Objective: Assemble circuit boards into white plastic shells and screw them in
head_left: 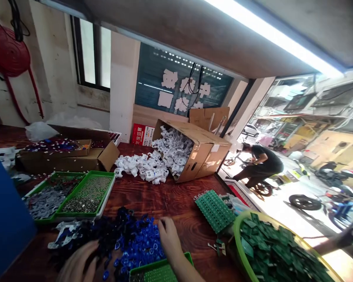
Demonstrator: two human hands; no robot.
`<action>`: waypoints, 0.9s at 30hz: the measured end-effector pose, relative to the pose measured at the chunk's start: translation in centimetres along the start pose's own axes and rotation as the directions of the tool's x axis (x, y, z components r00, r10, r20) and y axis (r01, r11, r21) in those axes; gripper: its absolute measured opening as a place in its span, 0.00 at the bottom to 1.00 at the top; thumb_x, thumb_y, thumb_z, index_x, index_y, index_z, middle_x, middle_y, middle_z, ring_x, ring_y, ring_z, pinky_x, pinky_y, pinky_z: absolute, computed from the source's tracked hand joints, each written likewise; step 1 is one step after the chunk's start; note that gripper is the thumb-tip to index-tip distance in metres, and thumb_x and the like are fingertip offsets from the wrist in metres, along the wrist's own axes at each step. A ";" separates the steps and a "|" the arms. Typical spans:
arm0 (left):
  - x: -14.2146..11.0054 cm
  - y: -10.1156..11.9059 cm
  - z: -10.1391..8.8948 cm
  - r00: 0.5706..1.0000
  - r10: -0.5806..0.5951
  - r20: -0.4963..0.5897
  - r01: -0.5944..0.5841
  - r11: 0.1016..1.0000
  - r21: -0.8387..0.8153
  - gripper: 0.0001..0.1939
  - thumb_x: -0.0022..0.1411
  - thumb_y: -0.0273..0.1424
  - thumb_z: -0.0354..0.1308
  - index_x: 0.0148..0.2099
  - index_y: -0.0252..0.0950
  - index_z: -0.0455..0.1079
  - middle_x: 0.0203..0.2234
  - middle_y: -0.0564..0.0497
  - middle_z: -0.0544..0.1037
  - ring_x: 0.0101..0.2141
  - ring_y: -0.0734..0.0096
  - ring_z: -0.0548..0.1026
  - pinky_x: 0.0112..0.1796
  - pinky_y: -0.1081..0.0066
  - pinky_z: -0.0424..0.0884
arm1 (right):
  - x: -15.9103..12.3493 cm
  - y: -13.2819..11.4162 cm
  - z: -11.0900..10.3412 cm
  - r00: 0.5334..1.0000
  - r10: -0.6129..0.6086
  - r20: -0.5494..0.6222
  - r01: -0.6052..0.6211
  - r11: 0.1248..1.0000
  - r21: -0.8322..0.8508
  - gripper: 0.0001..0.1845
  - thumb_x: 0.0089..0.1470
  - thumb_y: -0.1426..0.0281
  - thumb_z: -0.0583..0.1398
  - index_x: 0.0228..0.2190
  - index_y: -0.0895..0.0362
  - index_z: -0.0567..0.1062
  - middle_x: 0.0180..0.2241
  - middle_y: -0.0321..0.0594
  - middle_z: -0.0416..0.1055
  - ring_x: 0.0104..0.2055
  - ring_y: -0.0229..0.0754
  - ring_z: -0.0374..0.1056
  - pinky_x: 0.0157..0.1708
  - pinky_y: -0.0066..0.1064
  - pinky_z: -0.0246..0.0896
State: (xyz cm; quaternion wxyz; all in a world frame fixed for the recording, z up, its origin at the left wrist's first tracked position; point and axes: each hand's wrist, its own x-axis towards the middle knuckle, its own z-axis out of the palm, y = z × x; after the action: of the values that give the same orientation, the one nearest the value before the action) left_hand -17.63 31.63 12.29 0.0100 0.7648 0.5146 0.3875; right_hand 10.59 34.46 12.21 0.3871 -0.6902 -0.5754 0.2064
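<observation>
A heap of small blue plastic parts (137, 244) lies on the wooden table (153, 199), at the near edge, between the person's two hands. The right hand (170, 241) rests on the heap's right side, fingers bent down onto the parts; whether it grips one cannot be told. The left hand (76, 264), blurred, sits at the heap's near left, fingers loosely curled. The heap spreads left to right. Beyond lie green trays (76, 196), a tipped cardboard box (200, 150) spilling white parts, and a bowl of green boards (270, 250).
</observation>
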 end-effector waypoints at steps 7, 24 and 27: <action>15.1 -4.8 13.1 0.808 -0.190 0.558 0.187 0.980 0.062 0.12 0.66 0.33 0.55 0.49 0.33 0.69 0.46 0.45 0.75 0.45 0.62 0.74 0.46 0.55 0.72 | 14.8 0.3 2.1 0.983 0.125 0.137 -0.104 0.983 -0.149 0.14 0.61 0.62 0.56 0.43 0.59 0.71 0.45 0.43 0.70 0.46 0.43 0.68 0.47 0.42 0.66; 19.4 -8.2 27.7 0.488 -0.471 0.734 0.159 0.875 0.457 0.39 0.64 0.48 0.41 0.69 0.28 0.38 0.67 0.38 0.33 0.66 0.50 0.36 0.62 0.53 0.41 | 46.3 6.1 10.6 0.958 0.234 0.165 -0.134 0.875 -0.465 0.19 0.60 0.62 0.57 0.50 0.58 0.68 0.51 0.46 0.65 0.50 0.46 0.66 0.49 0.45 0.65; 19.7 -8.2 27.8 0.457 -0.478 0.750 0.154 0.873 0.463 0.39 0.64 0.47 0.39 0.68 0.29 0.37 0.67 0.38 0.31 0.66 0.47 0.34 0.62 0.51 0.40 | 49.0 7.1 12.6 0.941 0.286 0.179 -0.159 0.844 -0.513 0.20 0.60 0.62 0.57 0.51 0.58 0.67 0.52 0.46 0.65 0.51 0.47 0.65 0.50 0.47 0.64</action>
State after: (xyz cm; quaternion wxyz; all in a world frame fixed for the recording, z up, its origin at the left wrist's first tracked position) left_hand -3.88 61.75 0.93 0.2038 0.7329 0.6350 -0.1347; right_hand 18.22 84.71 6.83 0.0972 -0.7967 -0.5680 0.1821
